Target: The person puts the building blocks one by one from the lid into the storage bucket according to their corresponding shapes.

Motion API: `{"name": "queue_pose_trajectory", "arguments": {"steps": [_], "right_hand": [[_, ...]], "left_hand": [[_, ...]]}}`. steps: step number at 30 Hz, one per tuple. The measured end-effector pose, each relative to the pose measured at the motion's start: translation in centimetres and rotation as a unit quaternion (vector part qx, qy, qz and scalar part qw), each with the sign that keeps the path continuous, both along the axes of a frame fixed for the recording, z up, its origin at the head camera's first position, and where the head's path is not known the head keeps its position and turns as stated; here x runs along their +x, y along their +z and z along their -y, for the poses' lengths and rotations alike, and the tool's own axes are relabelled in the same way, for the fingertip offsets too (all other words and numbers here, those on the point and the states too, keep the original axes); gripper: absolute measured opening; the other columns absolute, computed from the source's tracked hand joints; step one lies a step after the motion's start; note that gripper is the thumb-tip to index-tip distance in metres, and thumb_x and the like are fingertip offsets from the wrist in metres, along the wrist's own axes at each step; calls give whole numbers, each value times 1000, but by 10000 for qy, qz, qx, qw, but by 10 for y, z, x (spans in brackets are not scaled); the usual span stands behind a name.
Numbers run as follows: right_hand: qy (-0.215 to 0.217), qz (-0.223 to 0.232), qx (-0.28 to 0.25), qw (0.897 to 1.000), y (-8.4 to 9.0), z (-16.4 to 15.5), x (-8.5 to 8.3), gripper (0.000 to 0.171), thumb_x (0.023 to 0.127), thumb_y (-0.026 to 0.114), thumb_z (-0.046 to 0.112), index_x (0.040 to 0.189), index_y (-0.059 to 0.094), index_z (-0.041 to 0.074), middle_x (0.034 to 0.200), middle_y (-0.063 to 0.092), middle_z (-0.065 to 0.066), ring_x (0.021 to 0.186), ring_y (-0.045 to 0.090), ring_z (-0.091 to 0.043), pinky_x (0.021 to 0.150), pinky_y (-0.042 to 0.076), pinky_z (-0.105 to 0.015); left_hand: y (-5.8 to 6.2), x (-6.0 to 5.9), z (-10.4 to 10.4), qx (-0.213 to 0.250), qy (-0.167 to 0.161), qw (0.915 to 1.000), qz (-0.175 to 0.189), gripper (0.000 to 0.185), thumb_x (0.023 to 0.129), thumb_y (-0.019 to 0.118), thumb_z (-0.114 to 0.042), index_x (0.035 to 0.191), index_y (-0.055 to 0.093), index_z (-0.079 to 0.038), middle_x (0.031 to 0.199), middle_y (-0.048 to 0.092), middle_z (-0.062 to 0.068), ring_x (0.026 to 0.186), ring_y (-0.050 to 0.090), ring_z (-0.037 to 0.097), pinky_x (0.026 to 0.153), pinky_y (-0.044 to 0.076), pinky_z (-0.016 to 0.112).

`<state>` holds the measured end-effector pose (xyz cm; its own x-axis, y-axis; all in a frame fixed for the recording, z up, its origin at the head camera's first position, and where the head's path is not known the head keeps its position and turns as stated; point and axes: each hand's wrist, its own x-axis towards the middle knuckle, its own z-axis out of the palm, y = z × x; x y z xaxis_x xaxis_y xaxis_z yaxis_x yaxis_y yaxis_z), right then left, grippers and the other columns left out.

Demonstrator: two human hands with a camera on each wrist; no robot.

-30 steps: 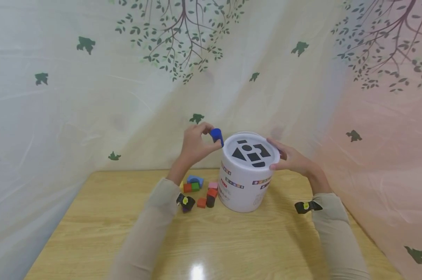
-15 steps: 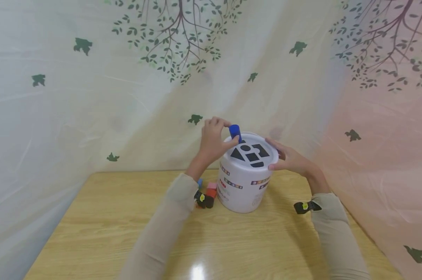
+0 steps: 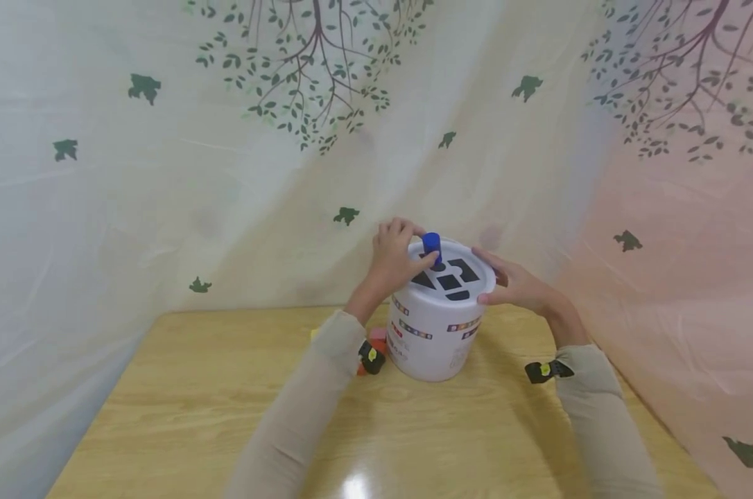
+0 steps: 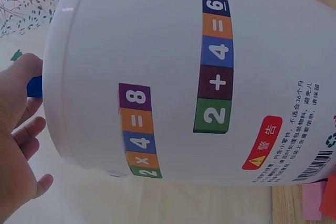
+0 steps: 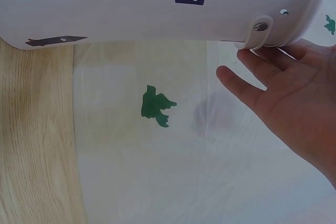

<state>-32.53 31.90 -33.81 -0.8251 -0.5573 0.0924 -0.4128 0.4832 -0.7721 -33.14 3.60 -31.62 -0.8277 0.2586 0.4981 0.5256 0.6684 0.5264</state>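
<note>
My left hand [image 3: 391, 258] pinches an upright blue cylinder block [image 3: 432, 242] between thumb and fingers, with its lower end at the round hole of the lid. Other dark cut-outs surround that hole, among them a square [image 3: 449, 283]. The lid tops a white bucket [image 3: 429, 346]. Only a bit of the blue block [image 4: 34, 86] shows past the rim in the left wrist view. On the bucket's right, my right hand [image 3: 518, 284] rests against the rim, thumb toward the front. The right wrist view shows its extended fingers beside the bucket's handle mount [image 5: 260, 31].
Red blocks [image 3: 375, 345] and a pink block [image 4: 313, 201] lie on the wooden table [image 3: 183, 409] left of the bucket, partly hidden by my left wrist. A bit of yellow [image 3: 315, 334] peeks out behind the sleeve. A leaf-patterned cloth [image 3: 258, 180] hangs behind the table.
My left hand has carried the blue cylinder block rightward from beside the bucket to over the lid, then down to the round hole. The right hand has stayed at the rim.
</note>
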Motion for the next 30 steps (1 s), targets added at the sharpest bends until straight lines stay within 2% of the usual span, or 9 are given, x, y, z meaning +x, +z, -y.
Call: {"name": "queue_pose_trajectory", "arguments": {"steps": [11, 23, 30], "right_hand": [[-3, 40, -26, 10000, -4, -3, 2, 101, 89, 75, 23, 164, 9, 9, 170, 18, -16, 152, 22, -49, 115, 26, -71], [19, 63, 0, 10000, -3, 2, -1, 101, 89, 76, 26, 165, 10, 14, 170, 18, -14, 152, 23, -50, 112, 30, -72], [19, -36, 15, 10000, -4, 0, -1, 101, 89, 76, 25, 164, 10, 13, 170, 18, -15, 153, 21, -48, 114, 26, -72]], "left_hand": [[0, 2, -6, -139, -109, 9998, 46, 46, 93, 73, -40, 127, 60, -12, 134, 49, 8, 128, 38, 27, 111, 35, 44], [-4, -1, -5, -336, -99, 9992, 192, 45, 94, 71, -41, 127, 60, -12, 141, 46, 10, 134, 33, 29, 116, 29, 47], [-5, -4, -7, -478, -214, 9982, 293, 47, 94, 70, -43, 129, 61, -13, 140, 46, 10, 132, 34, 29, 115, 29, 47]]}}
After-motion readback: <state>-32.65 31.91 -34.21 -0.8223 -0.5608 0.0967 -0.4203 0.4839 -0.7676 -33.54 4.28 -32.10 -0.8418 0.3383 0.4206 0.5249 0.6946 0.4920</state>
